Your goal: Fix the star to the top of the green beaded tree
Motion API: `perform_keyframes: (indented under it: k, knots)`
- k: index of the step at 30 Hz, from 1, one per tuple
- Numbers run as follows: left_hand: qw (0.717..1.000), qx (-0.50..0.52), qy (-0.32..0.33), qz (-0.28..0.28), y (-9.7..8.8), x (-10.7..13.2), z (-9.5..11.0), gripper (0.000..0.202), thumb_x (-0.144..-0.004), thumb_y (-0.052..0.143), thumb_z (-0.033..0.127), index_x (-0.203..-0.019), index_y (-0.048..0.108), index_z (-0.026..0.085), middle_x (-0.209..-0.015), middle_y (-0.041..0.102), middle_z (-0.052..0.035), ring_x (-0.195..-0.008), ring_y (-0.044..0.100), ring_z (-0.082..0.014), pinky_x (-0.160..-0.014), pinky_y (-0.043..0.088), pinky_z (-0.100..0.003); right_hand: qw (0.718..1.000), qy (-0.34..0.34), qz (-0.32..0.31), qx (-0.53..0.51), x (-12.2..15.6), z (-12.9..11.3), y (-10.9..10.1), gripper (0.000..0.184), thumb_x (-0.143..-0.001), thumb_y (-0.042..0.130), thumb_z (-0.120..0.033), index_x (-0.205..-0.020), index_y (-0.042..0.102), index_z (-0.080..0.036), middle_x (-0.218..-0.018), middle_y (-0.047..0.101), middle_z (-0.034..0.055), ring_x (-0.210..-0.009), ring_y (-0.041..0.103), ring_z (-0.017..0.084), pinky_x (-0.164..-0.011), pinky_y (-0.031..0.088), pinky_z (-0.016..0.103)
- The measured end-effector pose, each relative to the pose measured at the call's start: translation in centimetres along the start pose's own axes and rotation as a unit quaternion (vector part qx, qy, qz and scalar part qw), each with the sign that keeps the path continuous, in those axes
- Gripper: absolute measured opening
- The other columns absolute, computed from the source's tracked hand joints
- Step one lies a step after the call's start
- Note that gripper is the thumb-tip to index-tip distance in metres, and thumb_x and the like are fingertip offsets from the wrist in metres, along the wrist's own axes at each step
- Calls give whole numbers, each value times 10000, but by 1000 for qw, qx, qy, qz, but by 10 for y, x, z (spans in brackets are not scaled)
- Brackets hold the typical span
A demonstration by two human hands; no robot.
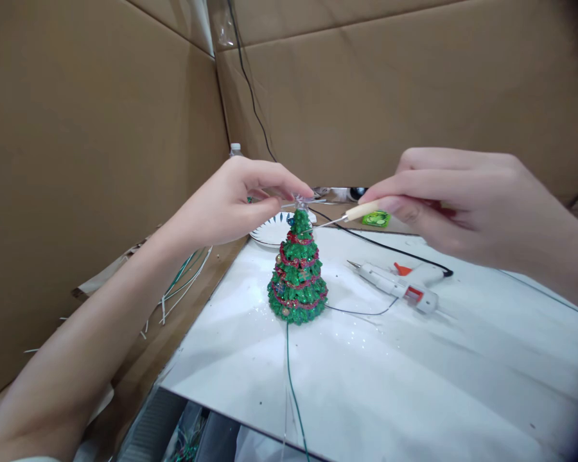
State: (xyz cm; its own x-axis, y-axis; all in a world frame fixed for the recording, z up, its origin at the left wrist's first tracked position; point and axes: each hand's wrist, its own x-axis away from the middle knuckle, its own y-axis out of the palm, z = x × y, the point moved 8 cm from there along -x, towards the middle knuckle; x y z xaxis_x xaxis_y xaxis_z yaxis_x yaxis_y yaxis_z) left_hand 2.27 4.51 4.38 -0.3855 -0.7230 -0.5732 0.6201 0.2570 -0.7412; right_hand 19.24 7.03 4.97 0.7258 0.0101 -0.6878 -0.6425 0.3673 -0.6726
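A small green glitter Christmas tree wound with a red garland stands on a white board. My left hand pinches a small silvery topper right at the tree's tip. My right hand grips a tool with a pale wooden handle. Its thin metal point reaches leftward to the top of the tree. A thin green wire runs from the tree's base toward me.
A white glue gun with a black cord lies on the board right of the tree. A white paper plate sits behind the tree. Loose wires lie on the brown cardboard at left. Cardboard walls enclose the space.
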Motion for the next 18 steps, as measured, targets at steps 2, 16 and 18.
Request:
perform_keyframes:
  k: [2, 16, 18]
  knots:
    - [1000, 0, 3, 2, 0, 0, 0, 305, -825, 494, 127, -1013, 684, 275, -1017, 699, -16, -959, 641, -190, -802, 529, -301, 1000, 3, -4, -3, 0, 0, 1, 239, -935, 452, -232, -943, 682, -169, -691, 487, 3, -566, 398, 72, -496, 313, 239]
    - [1000, 2, 3, 10, -2, -1, 0, 314, -825, 498, 86, -1006, 692, 254, -985, 701, -13, -947, 652, -176, -792, 541, -276, 999, 22, 2, -28, 6, 4, 1, 254, -942, 456, -249, -975, 687, -149, -671, 462, 1, -562, 394, 75, -496, 299, 245]
    - [1000, 3, 2, 10, -3, -2, 0, 310, -825, 500, 85, -1000, 692, 253, -978, 702, -11, -945, 653, -175, -791, 543, -272, 999, 29, 0, -34, 7, 4, 3, 255, -941, 458, -244, -970, 690, -143, -663, 451, 1, -565, 388, 77, -498, 297, 245]
